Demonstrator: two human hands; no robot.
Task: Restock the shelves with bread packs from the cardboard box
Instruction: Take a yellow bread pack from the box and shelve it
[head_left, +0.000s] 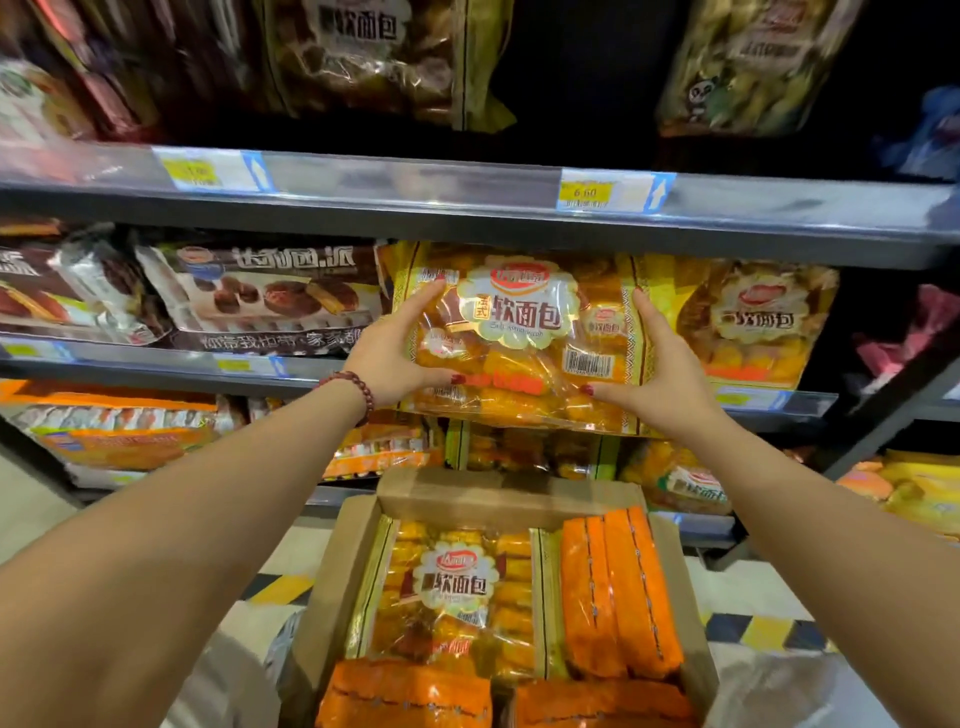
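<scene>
A yellow bread pack (524, 338) stands upright at the front of the middle shelf (249, 364), held from both sides. My left hand (392, 353) grips its left edge and my right hand (657, 371) grips its right edge. Below, an open cardboard box (467, 499) holds another yellow bread pack (457, 592) lying flat, with several orange packs (618, 587) standing on edge around it. A matching yellow pack (758, 322) stands on the shelf just right of the held one.
Brown pie packs (270, 296) fill the middle shelf to the left. The upper shelf (467, 202) carries price tags and dark bread bags (374, 57). Lower shelves hold orange and yellow packs (119, 431). Yellow-black floor tape (763, 631) runs beside the box.
</scene>
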